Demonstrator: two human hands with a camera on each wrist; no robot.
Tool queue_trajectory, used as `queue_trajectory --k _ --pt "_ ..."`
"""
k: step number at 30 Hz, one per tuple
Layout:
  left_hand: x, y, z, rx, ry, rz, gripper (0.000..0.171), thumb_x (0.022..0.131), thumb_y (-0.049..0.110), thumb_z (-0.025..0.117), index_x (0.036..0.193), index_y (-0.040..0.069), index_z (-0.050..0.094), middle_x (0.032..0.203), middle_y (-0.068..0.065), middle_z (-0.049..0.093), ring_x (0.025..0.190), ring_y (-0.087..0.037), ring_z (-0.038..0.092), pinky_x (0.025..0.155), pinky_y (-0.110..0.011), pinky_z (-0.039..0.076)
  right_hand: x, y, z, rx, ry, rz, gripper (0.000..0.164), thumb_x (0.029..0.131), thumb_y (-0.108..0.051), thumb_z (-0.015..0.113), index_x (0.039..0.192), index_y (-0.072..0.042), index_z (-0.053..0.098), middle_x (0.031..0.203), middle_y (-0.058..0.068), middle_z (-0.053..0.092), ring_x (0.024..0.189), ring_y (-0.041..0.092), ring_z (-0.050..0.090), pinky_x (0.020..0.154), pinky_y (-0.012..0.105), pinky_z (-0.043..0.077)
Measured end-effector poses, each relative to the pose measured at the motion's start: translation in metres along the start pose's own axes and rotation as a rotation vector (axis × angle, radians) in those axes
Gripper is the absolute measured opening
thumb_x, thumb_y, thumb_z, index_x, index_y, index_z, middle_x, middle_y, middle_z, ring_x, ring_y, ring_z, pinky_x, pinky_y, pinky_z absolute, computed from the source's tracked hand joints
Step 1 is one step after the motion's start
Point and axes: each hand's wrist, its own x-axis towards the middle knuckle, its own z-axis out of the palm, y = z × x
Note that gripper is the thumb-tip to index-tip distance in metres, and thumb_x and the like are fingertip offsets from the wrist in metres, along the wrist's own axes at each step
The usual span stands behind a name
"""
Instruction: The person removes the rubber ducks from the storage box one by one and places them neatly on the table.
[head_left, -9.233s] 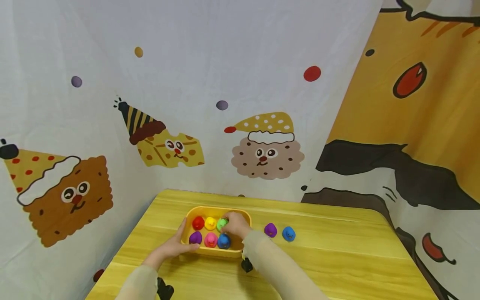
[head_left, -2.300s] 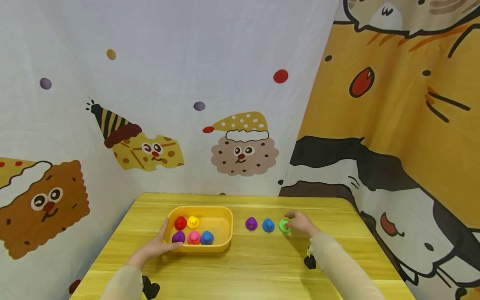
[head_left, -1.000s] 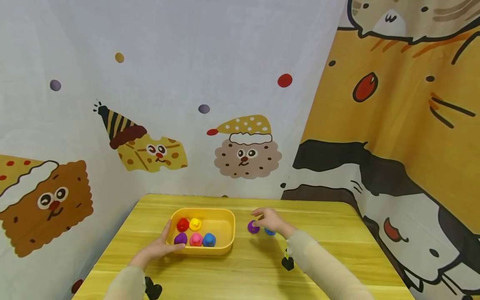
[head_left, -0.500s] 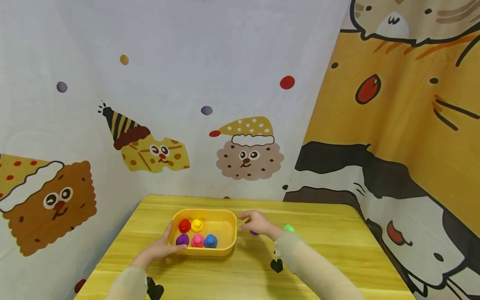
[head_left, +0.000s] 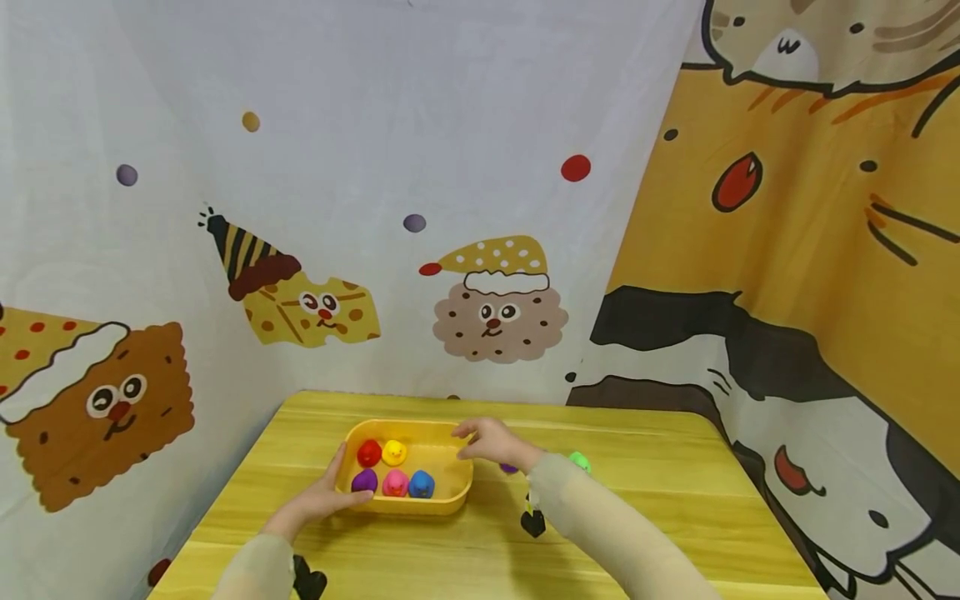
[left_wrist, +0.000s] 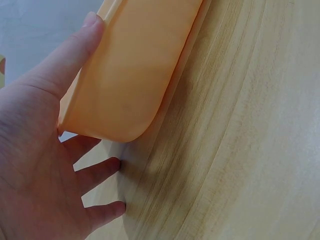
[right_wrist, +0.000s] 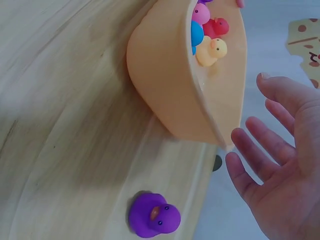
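Note:
A yellow-orange plastic box point(head_left: 450, 503) stands on the table with several toy ducks inside. Red point(head_left: 369, 453) and yellow ducks point(head_left: 394, 452) sit at the back; purple point(head_left: 364, 481), pink point(head_left: 395, 483) and blue ducks point(head_left: 422, 484) line the front. My left hand point(head_left: 324, 493) spans the box's left end, thumb laid along the front rim and fingers spread outside the wall. Over the right rim hovers my right hand point(head_left: 495, 442), fingers apart and holding nothing. Outside the box, a purple duck point(right_wrist: 155, 215) and a green duck point(head_left: 580, 462) are partly hidden by my right arm.
The wooden table point(head_left: 465, 558) meets a white cloth backdrop point(head_left: 495, 108) with cartoon figures behind it. A black wrist device point(head_left: 533, 522) hangs under my right wrist, another point(head_left: 308, 577) under my left.
The green duck has gone from the box to the table, right of the purple and blue ducks, and was let go. My right hand then moved left over the box. The left hand stayed.

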Motion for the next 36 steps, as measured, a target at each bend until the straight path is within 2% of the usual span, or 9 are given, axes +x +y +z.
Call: queue_trajectory --k 6,12,16,23,28,36 --pt "0.000 0.000 0.000 -0.017 0.002 -0.004 0.117 0.084 0.042 0.074 0.152 0.001 -0.012 0.152 -0.038 0.002 0.134 -0.060 0.015 0.105 -0.071 0.017 0.008 -0.005 0.005 -0.027 -0.023 0.009 0.043 0.082 -0.008 0.077 0.122 0.000 0.064 0.115 0.009 0.066 0.107 0.036 0.061 0.083 0.030 0.053" --pt "0.000 0.001 0.000 0.002 0.003 -0.014 0.118 0.083 0.045 0.074 0.152 0.002 -0.011 0.152 -0.038 0.003 0.133 -0.061 0.017 0.103 -0.072 0.019 0.017 -0.009 0.008 -0.035 -0.041 -0.010 0.041 0.079 -0.006 0.078 0.119 -0.002 0.066 0.116 0.013 0.066 0.106 0.034 0.062 0.086 0.031 0.052" --pt "0.000 0.001 0.000 0.000 0.006 -0.001 0.117 0.084 0.045 0.074 0.152 0.000 -0.011 0.152 -0.038 0.003 0.133 -0.061 0.017 0.104 -0.072 0.018 0.022 -0.012 0.013 -0.049 -0.063 -0.017 0.040 0.079 -0.007 0.078 0.117 -0.003 0.067 0.115 0.009 0.067 0.105 0.030 0.062 0.087 0.028 0.051" --pt "0.000 -0.002 0.001 -0.015 -0.010 0.007 0.118 0.085 0.046 0.072 0.151 -0.001 -0.013 0.151 -0.039 -0.001 0.132 -0.063 0.013 0.103 -0.073 0.015 0.025 -0.016 0.025 -0.044 -0.132 -0.019 0.041 0.081 -0.006 0.078 0.119 0.002 0.065 0.120 0.016 0.064 0.110 0.038 0.060 0.086 0.025 0.050" --pt "-0.001 -0.001 0.002 -0.036 -0.012 -0.008 0.116 0.085 0.045 0.072 0.152 0.003 -0.013 0.153 -0.036 -0.003 0.135 -0.061 0.011 0.105 -0.072 0.013 0.026 -0.018 0.032 -0.045 -0.141 -0.014 0.039 0.080 -0.005 0.078 0.117 0.002 0.066 0.118 0.014 0.066 0.108 0.037 0.061 0.085 0.026 0.051" --pt "0.002 -0.004 0.001 -0.007 0.011 -0.030 0.118 0.083 0.046 0.074 0.153 0.003 -0.010 0.153 -0.036 0.004 0.133 -0.061 0.019 0.103 -0.072 0.020 0.030 -0.021 0.041 -0.052 -0.157 0.008 0.034 0.081 -0.005 0.077 0.113 0.002 0.068 0.115 0.014 0.067 0.108 0.037 0.060 0.084 0.027 0.052"
